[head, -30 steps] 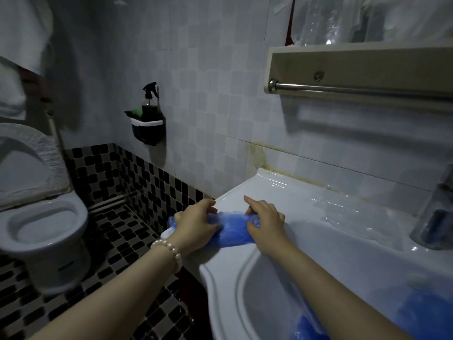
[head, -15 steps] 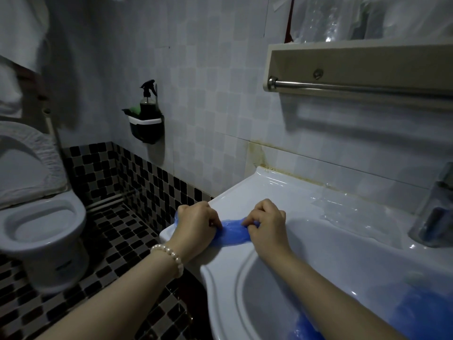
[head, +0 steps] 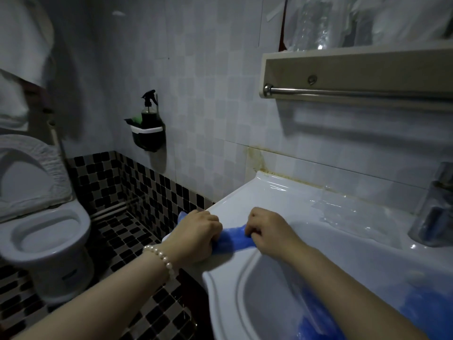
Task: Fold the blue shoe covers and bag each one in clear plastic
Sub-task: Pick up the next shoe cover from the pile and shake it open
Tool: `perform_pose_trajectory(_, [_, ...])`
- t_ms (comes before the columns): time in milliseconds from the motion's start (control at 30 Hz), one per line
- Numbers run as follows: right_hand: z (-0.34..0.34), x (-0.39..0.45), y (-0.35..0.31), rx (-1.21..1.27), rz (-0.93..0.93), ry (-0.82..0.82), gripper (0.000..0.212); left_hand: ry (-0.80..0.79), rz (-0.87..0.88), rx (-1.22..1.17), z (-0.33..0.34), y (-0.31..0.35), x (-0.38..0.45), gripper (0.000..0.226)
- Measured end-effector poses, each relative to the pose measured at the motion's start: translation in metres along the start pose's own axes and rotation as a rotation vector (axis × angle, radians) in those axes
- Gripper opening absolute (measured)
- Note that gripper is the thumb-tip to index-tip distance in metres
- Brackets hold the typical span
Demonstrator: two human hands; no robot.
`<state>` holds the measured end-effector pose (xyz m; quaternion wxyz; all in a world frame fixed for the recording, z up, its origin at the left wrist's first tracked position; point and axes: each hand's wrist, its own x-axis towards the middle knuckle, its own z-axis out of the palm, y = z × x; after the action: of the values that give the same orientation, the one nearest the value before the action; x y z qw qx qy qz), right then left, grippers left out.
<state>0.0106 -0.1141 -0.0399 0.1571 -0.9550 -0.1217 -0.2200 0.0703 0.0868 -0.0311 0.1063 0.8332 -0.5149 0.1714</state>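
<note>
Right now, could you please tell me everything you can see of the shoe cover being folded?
The shoe cover is thin, crinkly blue plastic, bunched into a narrow band lying across the sink rim at its left corner. The left hand grips one end and the right hand pinches the other, so only the middle stretch and a blue tip beyond the left hand show.

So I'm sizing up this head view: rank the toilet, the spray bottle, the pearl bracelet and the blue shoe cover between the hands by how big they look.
1. toilet, by far
2. blue shoe cover, visible part only
3. spray bottle, close to the cover; it stands farther away, so unsure
4. pearl bracelet
</note>
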Motion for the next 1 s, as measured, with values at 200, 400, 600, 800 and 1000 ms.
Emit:
perform_pose_trajectory(200, [-0.025, -0.015, -0.007, -0.347, -0.038, -0.247, 0.041, -0.446, -0.302, -0.079, -0.044, 0.002, -0.014, 0.011])
perform_pose_trajectory(400, [-0.015, -0.006, 0.008, -0.381, -0.076, -0.283, 0.033, -0.369, -0.298, -0.463, -0.073, 0.007, 0.012, 0.01])
perform_pose_trajectory(600, [0.004, 0.0, 0.022, -0.168, -0.033, -0.13, 0.035, -0.155, 0.12, -0.258, -0.015, 0.019, 0.022, 0.027])
perform_pose_trajectory(800, [-0.002, 0.002, 0.016, -0.268, 0.07, -0.062, 0.037, -0.426, -0.024, -0.11, 0.009, 0.016, 0.008, 0.066])
perform_pose_trajectory(1000, [0.001, 0.009, 0.018, -0.064, 0.207, 0.083, 0.043, -0.423, -0.161, -0.016, 0.021, 0.002, 0.029, 0.073])
